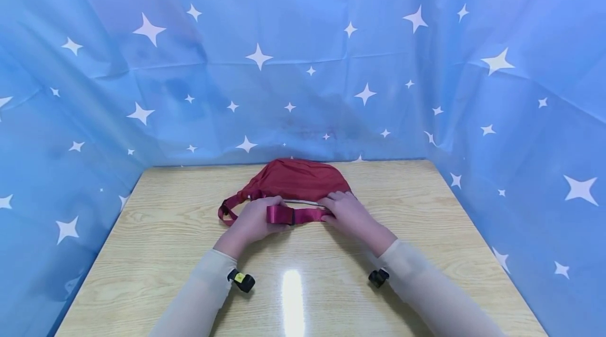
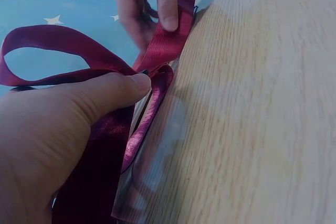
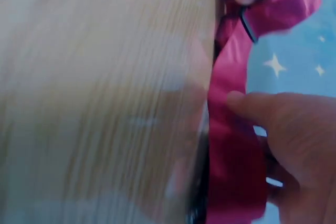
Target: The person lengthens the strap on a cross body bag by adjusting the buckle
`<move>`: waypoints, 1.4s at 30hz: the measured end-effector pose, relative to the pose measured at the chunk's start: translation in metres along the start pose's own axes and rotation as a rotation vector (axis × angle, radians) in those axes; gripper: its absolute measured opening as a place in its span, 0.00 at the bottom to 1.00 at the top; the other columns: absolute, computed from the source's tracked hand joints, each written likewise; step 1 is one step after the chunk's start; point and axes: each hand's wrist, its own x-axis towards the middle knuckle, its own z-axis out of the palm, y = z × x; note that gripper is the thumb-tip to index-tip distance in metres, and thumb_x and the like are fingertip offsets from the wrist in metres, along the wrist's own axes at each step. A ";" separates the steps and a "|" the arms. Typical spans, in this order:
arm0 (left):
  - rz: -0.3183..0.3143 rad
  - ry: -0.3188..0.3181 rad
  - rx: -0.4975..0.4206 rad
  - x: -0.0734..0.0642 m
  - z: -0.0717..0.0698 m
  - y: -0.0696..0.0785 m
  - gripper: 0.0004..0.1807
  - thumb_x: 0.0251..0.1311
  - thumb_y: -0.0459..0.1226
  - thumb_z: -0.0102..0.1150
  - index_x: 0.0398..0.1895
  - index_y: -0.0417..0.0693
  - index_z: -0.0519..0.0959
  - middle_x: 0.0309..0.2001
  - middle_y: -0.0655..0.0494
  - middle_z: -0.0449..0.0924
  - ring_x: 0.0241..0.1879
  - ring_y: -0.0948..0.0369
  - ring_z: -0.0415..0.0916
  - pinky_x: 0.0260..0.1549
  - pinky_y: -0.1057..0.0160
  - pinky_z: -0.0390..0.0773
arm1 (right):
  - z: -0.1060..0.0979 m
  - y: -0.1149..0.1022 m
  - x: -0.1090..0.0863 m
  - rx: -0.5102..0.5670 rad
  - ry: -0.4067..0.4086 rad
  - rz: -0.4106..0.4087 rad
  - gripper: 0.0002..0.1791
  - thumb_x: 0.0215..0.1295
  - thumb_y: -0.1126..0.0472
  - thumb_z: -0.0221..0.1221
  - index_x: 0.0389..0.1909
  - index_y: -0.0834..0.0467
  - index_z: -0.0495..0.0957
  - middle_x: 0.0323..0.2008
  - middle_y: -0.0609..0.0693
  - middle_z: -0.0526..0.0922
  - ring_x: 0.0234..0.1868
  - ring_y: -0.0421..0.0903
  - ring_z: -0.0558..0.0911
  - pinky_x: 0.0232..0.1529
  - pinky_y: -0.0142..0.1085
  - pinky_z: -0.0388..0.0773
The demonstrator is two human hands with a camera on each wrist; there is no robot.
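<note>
A dark red waist bag (image 1: pixel 303 179) lies at the back of the wooden table, its zip along the near side. Its red strap (image 1: pixel 307 215) runs between both hands in front of the bag. My left hand (image 1: pixel 258 218) pinches the strap beside a thin black slider (image 3: pixel 249 24), thumb on top, and a loop of strap (image 2: pixel 47 30) stands up from the grip. With thumb and fingers my right hand (image 1: pixel 345 213) holds the strap farther right, near the bag's right end. In the right wrist view the right thumb presses on the flat webbing (image 3: pixel 231 129).
The light wooden table (image 1: pixel 165 268) extends to the front and both sides. A blue curtain with white stars (image 1: pixel 303 63) hangs behind and along the sides. Small black wrist cameras (image 1: pixel 242 280) sit at the cuffs. A bright reflection shows on the tabletop.
</note>
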 end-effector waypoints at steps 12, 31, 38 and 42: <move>0.022 0.008 0.065 0.002 -0.001 -0.001 0.27 0.55 0.48 0.89 0.54 0.63 0.83 0.47 0.63 0.88 0.46 0.60 0.85 0.50 0.53 0.84 | 0.002 -0.005 0.004 0.131 0.058 -0.061 0.15 0.68 0.69 0.74 0.53 0.54 0.93 0.45 0.50 0.92 0.47 0.50 0.90 0.48 0.49 0.83; 0.010 -0.013 0.108 0.004 -0.003 0.001 0.25 0.57 0.50 0.87 0.53 0.58 0.84 0.41 0.67 0.83 0.38 0.64 0.77 0.44 0.59 0.81 | -0.006 -0.021 0.014 0.169 -0.042 0.070 0.17 0.72 0.61 0.74 0.60 0.57 0.88 0.51 0.52 0.90 0.50 0.51 0.89 0.58 0.51 0.84; 0.006 -0.028 0.087 0.006 -0.003 0.000 0.24 0.58 0.50 0.86 0.53 0.59 0.84 0.45 0.67 0.85 0.40 0.65 0.78 0.46 0.59 0.82 | -0.002 -0.018 0.014 0.224 -0.008 0.023 0.12 0.72 0.67 0.72 0.53 0.55 0.93 0.44 0.48 0.90 0.46 0.48 0.89 0.50 0.44 0.87; -0.001 -0.021 0.082 0.005 -0.005 -0.002 0.24 0.58 0.48 0.87 0.53 0.59 0.84 0.46 0.65 0.86 0.43 0.64 0.80 0.48 0.57 0.83 | -0.011 -0.006 0.008 0.175 0.013 -0.002 0.15 0.70 0.72 0.71 0.53 0.55 0.93 0.40 0.49 0.89 0.40 0.48 0.88 0.43 0.42 0.87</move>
